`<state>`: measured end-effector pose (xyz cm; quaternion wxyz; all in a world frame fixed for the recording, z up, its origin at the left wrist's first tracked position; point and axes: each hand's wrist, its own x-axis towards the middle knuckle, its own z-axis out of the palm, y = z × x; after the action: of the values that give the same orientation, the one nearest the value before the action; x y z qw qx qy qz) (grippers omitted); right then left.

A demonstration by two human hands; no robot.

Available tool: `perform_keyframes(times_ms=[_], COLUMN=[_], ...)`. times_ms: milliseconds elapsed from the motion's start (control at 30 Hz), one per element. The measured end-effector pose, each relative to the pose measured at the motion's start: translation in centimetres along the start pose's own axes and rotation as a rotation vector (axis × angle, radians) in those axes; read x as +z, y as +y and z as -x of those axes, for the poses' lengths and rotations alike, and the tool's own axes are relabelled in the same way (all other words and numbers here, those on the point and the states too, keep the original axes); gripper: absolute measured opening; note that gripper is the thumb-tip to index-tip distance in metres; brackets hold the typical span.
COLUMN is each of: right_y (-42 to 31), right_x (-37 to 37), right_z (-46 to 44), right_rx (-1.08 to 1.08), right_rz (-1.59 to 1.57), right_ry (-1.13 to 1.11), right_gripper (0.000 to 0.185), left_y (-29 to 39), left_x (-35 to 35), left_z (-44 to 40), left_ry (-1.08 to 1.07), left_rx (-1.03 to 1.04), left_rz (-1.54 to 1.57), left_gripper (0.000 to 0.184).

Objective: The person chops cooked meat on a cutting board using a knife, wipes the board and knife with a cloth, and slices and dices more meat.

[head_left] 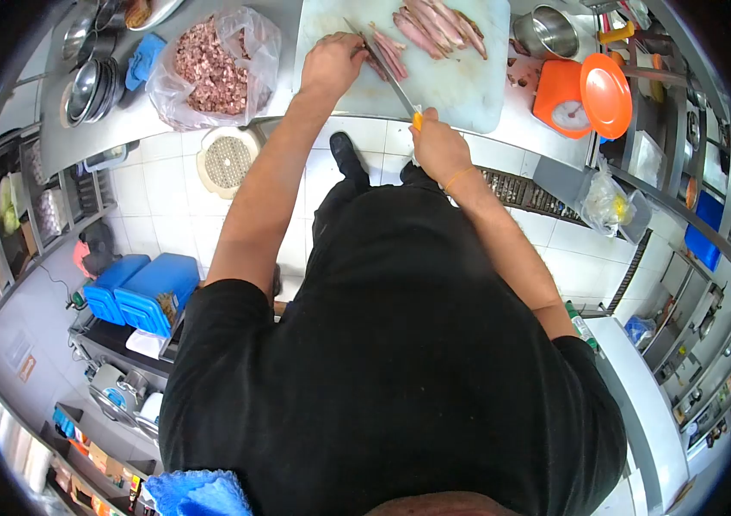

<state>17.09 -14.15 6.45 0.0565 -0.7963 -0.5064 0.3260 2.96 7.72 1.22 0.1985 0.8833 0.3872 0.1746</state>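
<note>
My right hand is wrapped round the yellow handle of a knife. Its long blade slants away to the upper left over a white cutting board. On the far side of the blade lie a few pink meat strips. My left hand is at the strips' left end, fingers curled down against them close beside the blade; the fingertips are partly hidden. A larger pile of long meat strips rests farther back on the board.
Left of the board stands a plastic bag of chopped meat, with stacked metal bowls and a blue cloth beyond. To the right are a metal pot, an orange scale and an orange plate.
</note>
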Motion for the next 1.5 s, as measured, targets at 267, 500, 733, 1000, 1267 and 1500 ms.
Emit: perform_keyframes(times_ms=[267,500,733,1000,1267,1500], right_y=[3.7,2.5,5.7,7.8,9.6,9.9], right_x=[-0.1,-1.9,-3.4,-3.2,-2.1,-0.7], right_z=[5.4,4.4,6.1,9.3,11.2,10.0], right_rx=[0.067,0.021,0.057,0.086,0.082,0.074], right_rz=[-0.008,-0.017,-0.012,-0.089,-0.090,-0.050], right_ry=[-0.052,0.068,0.110,0.095,0.110,0.103], right_gripper=[0.036,0.038,0.041,0.043,0.043,0.043], left_y=[-0.3,0.4,1.7,1.6,1.8,4.7], left_x=[0.2,-0.5,-1.9,-1.8,-1.4,1.1], left_z=[0.9,1.5,1.3,-3.3,-0.8,3.8], left_ry=[0.041,-0.084,-0.179,-0.425,-0.335,0.008], left_rx=[0.054,0.116,0.202,0.651,0.473,0.108], left_rz=[0.070,0.029,-0.012,-0.157,-0.208,-0.278], left_gripper=[0.024,0.029,0.063,0.067,0.050,0.048])
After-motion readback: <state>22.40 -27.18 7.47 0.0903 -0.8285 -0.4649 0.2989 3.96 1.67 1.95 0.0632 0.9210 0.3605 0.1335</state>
